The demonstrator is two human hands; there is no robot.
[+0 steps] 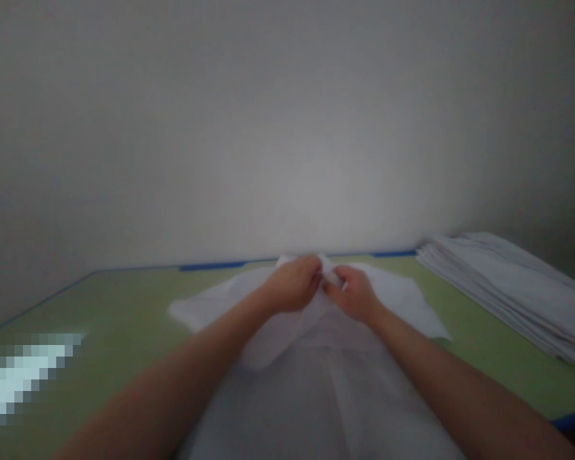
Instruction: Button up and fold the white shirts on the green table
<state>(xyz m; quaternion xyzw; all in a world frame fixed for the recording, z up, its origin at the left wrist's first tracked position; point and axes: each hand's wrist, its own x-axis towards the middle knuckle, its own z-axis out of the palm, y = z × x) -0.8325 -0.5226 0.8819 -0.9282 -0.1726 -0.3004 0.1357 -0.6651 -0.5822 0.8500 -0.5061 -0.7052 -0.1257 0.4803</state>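
A white cloth (316, 383) lies spread on a green table (124, 319), running from the near edge toward the wall. My left hand (294, 284) and my right hand (352, 294) meet at the cloth's far end. Both are closed, pinching a raised fold of the white cloth between fingers and thumbs. The fingertips almost touch each other. My forearms stretch over the middle of the cloth and hide part of it.
A stack of folded white sheets (508, 287) lies at the right of the table. Blue tape (211, 265) runs along the table's far edge against a plain grey wall. A blurred pale patch (23, 374) sits at the left.
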